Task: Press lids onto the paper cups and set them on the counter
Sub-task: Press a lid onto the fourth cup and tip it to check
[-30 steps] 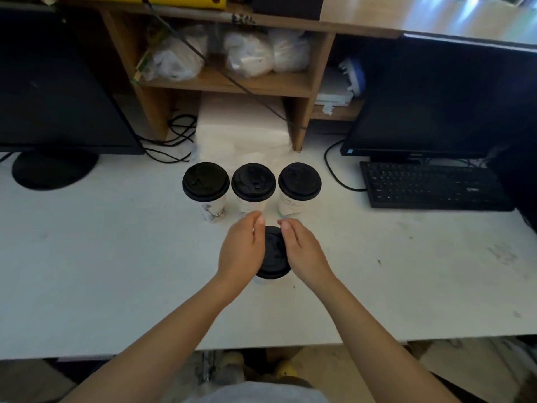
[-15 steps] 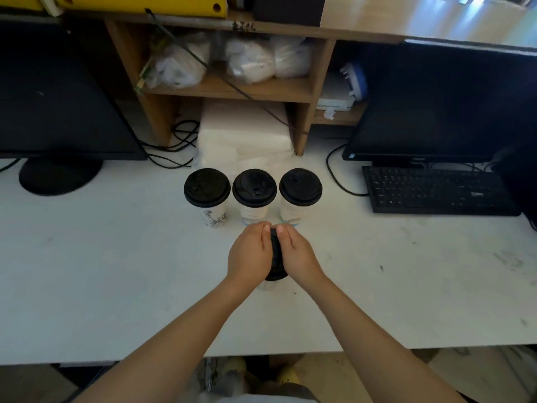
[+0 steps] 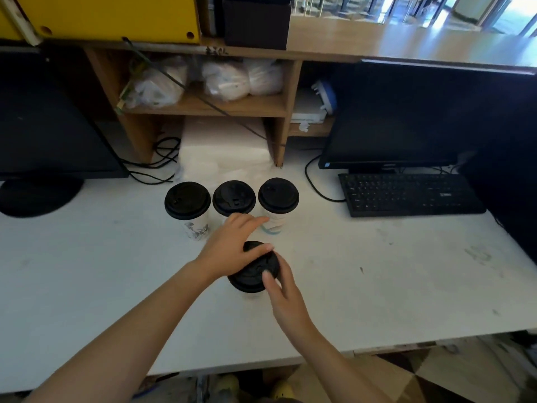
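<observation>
Head view centres on a black lid sitting on the fourth paper cup, whose body is almost wholly hidden beneath it, near the front of the white counter. Left hand lies across the lid's far-left rim, fingers spread and flat. Right hand touches the near-right rim with its thumb, other fingers loosely curled. Just beyond stand three lidded cups in a row. Uneven pressure could seat one side only, or tip the cup into that row.

No text, label or number can be read anywhere.
</observation>
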The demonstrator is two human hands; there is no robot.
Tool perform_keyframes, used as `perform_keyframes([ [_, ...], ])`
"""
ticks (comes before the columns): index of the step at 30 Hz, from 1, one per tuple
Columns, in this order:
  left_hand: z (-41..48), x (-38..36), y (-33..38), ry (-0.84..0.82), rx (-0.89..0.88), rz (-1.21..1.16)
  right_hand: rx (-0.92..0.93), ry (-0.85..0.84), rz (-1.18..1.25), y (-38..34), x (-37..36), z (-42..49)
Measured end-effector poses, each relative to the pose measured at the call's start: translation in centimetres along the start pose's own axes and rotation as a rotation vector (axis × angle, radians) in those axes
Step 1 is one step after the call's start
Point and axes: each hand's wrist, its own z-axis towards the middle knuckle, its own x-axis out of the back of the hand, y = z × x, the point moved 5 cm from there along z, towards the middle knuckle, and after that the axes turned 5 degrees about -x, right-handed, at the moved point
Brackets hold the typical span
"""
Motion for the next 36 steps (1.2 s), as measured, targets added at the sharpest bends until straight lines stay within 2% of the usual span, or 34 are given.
perform_keyframes([
  [2, 0.3, 0.7, 0.3, 0.000, -0.136, 0.220, -0.010, -0.044, -0.023, 1.7, 0.0, -1.2],
  [4, 0.1, 1.2, 0.9, 0.048, -0.186, 0.334, -0.028, -0.086, -0.078, 3.4, -0.2, -1.6],
  [6, 0.0, 1.1, 1.8, 0.034, -0.124, 0.295, -0.045, -0.100, -0.172, 4.4, -0.2, -1.1],
  [8, 0.0, -0.1, 2.6, -0.064, -0.037, 0.243, -0.055, -0.111, -0.250, 4.5, -0.4, -0.1],
  [10, -0.2, -1.5, 3.0, -0.130, 0.012, 0.267, -0.048, -0.129, -0.260, 4.0, -0.6, 0.9],
  [12, -0.3, -2.2, 2.8, -0.130, 0.044, 0.300, -0.028, -0.146, -0.240, 3.1, -0.8, 1.9],
  [24, -0.4, -2.3, 3.1, -0.089, 0.010, 0.348, -0.032, -0.218, -0.240, 3.9, -1.2, 4.5],
  [31, 0.8, -0.8, 4.3, -0.230, -0.030, 0.302, -0.007, -0.124, -0.142, 1.7, -0.1, 3.1],
  [33, 1.8, 2.2, 6.3, -0.154, -0.064, 0.154, 0.049, -0.077, -0.123, -0.7, 1.0, 2.5],
  [36, 3.3, 8.6, 9.4, 0.146, -0.114, -0.177, 0.161, 0.017, -0.113, -5.9, 3.1, 1.8],
])
